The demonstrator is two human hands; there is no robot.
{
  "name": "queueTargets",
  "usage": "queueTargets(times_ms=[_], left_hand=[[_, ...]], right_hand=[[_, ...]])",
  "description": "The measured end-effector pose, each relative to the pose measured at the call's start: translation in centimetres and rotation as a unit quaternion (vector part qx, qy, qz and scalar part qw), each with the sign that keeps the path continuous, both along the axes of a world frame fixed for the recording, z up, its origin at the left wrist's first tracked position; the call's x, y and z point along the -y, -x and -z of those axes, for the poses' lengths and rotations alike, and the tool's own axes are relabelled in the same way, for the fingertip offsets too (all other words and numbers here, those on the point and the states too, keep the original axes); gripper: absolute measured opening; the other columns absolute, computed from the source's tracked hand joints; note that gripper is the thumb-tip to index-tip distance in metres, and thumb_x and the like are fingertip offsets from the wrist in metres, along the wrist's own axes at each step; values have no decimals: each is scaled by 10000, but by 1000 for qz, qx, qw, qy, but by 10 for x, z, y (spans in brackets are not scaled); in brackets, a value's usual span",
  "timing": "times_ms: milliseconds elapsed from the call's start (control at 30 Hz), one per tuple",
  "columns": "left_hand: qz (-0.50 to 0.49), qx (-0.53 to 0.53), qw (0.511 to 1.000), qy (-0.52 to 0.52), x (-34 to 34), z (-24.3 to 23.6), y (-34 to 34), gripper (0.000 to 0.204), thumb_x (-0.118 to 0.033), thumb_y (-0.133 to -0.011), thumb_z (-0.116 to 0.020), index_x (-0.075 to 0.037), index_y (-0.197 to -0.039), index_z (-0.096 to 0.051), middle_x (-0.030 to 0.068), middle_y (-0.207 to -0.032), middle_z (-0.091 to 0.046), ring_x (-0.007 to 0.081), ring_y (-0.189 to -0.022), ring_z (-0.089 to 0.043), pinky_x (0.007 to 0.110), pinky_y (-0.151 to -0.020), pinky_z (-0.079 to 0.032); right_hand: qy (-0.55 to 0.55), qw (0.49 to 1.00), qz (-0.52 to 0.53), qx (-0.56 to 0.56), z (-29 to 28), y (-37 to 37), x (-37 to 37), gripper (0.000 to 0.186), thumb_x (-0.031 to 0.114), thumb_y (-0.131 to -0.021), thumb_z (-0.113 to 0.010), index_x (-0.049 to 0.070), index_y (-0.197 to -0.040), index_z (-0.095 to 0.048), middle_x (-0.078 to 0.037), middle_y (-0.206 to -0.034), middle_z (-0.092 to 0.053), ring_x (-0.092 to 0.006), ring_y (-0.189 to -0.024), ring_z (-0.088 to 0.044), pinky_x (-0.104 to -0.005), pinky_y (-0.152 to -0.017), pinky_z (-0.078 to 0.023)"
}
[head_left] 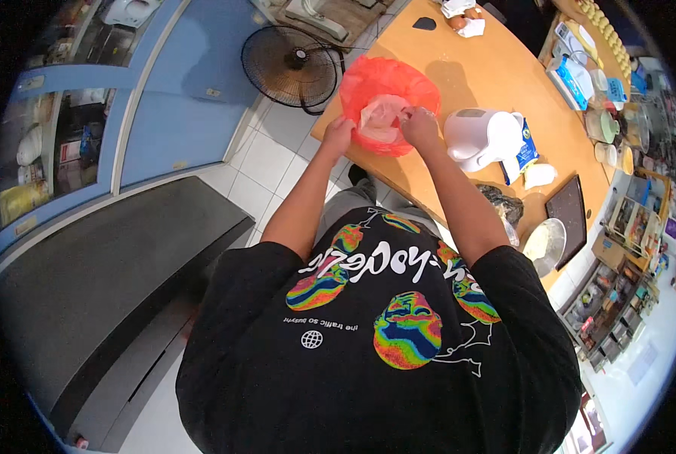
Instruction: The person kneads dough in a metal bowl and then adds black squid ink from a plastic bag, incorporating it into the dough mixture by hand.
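A red plastic bag [387,79] lies opened wide at the table's near-left edge, with a pale, crumpled translucent lining or bag [379,113] inside it. My left hand [339,136] is closed on the red bag's left edge. My right hand [419,127], fingers pinched, is at the pale plastic on the right side of the opening and appears to grip it. Just right of that hand stands a white pitcher [474,136], with a blue packet [525,144] behind it and a small white lump [539,175] below the packet.
The wooden table [497,60] holds eggs [459,21], a steel bowl [543,246], a dark tray [568,223], a black crumpled bag [500,204], containers and rows of dough pieces. A fan [291,64] stands behind the table's left edge. A dark counter [111,287] is at left.
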State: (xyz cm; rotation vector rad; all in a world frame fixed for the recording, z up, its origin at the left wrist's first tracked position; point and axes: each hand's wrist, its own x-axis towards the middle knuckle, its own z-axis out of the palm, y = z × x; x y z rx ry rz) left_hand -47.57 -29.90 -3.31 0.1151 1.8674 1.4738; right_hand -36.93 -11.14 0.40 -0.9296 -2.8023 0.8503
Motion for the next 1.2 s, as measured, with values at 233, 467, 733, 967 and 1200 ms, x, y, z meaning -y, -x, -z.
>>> queueTargets(times_ms=[233,467,733,967,1200], left_hand=[[36,162,986,17,8,3,-9,332,-272,-893,-463,-79,-1121,-609,56,-1024,-641,182,-973,-608,356,-821,-505],[12,224,974,-38,-1,-11,-51,401,-284,-929,-478,-116,-1292,-446,73,-1226,-546,225,-1080,-574,470,-852,-498],[-97,-59,991,77,16,24,-134,438,-200,-885,-612,-46,-1257,-440,140,-1270,-502,222,-1091,-538,378,-887,-477],[125,-225,961,102,-38,-26,-256,290,-151,-856,-663,-9,-1094,-577,147,-1027,-613,243,-968,-597,362,-874,-482],[465,-429,758,159,-136,-50,-342,737,-321,-782,-752,-255,-1423,-395,151,-1378,-446,382,-1261,-430,583,-1012,-363]], right_hand=[[134,989,22,50,-1,-34,1,305,300,-869,-600,72,-1043,-704,-211,-1039,-677,-394,-966,-651,-455,-859,-514],[176,983,-25,-49,-21,-88,5,321,167,-874,-597,76,-1181,-626,-176,-1084,-670,-319,-997,-651,-413,-886,-505],[315,942,83,-83,-61,-269,-27,281,89,-877,-606,57,-1156,-618,-135,-1003,-678,-274,-929,-662,-361,-844,-515],[-54,976,209,22,-37,-406,-55,381,274,-836,-694,93,-1163,-624,-140,-1107,-649,-311,-1026,-605,-423,-897,-472],[57,979,191,-31,-5,-431,-83,158,158,-840,-584,17,-830,-656,-223,-807,-653,-412,-807,-629,-464,-737,-497]])
